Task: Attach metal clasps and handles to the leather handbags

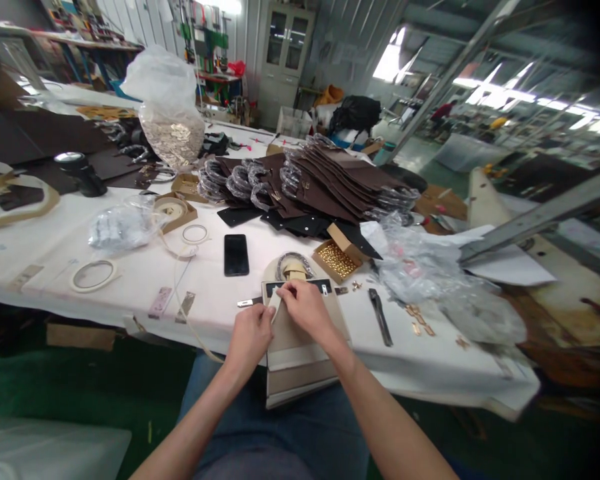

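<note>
A beige handbag piece lies at the table's front edge, hanging partly over my lap. Along its upper edge runs a black strip with small metal fittings, and beyond that stands a plastic-wrapped handle. My left hand is closed in a pinch on a narrow pale tape at the left side of the piece. Near the black strip, my right hand pinches the upper end of the same tape, fingertips close to the surface. The tape trails from my left hand toward a tape roll.
A phone, a tape ring and an open box of gold fittings lie around the work. To the right are a black-handled tool and crumpled plastic. Stacked dark brown bag pieces stand behind.
</note>
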`<action>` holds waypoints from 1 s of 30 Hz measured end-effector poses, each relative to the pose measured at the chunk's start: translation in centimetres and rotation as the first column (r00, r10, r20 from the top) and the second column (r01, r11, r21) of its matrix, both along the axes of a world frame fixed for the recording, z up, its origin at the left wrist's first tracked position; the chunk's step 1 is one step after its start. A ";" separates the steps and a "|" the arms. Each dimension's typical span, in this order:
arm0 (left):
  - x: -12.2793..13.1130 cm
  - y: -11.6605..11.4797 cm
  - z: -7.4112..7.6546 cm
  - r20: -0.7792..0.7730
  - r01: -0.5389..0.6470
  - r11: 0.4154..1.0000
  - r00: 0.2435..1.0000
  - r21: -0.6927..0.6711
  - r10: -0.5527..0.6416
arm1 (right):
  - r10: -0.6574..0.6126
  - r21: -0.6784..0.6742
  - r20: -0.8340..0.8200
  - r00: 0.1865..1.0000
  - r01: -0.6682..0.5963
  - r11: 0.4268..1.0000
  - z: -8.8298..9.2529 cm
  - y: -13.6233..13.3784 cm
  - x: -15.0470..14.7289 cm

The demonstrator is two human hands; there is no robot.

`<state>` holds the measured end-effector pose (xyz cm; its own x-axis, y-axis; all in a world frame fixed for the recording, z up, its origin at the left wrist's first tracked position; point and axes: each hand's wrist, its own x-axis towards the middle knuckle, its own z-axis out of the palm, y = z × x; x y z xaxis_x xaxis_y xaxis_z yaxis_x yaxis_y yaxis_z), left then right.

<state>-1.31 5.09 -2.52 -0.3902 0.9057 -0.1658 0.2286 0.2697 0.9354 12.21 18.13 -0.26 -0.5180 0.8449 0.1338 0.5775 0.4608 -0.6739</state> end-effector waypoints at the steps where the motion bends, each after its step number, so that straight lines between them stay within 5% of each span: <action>1: 0.0 0.0 -0.1 0.013 0.005 1.000 1.000 -0.015 -0.005 | 0.001 -0.002 0.009 1.000 -0.001 1.000 0.0 0.1 -0.1; 11: -0.5 0.6 -0.6 0.113 0.036 0.993 0.993 -0.109 -0.023 | -0.007 -0.055 0.031 0.999 0.008 0.998 -0.1 0.6 -1.0; 16: -0.4 0.6 -0.6 0.103 0.056 0.979 0.994 -0.194 -0.036 | -0.198 -0.116 -0.059 0.978 0.191 0.975 -0.4 0.6 -0.1; 21: -0.5 0.8 -0.9 0.100 0.081 0.985 0.993 -0.155 -0.066 | 0.052 -0.079 -0.187 0.981 -0.068 0.995 -1.1 -0.2 1.2; 30: 0.0 0.8 -0.1 0.120 0.102 0.978 0.989 -0.180 -0.081 | 0.101 -0.178 -0.151 0.983 -0.128 0.976 0.1 0.9 0.5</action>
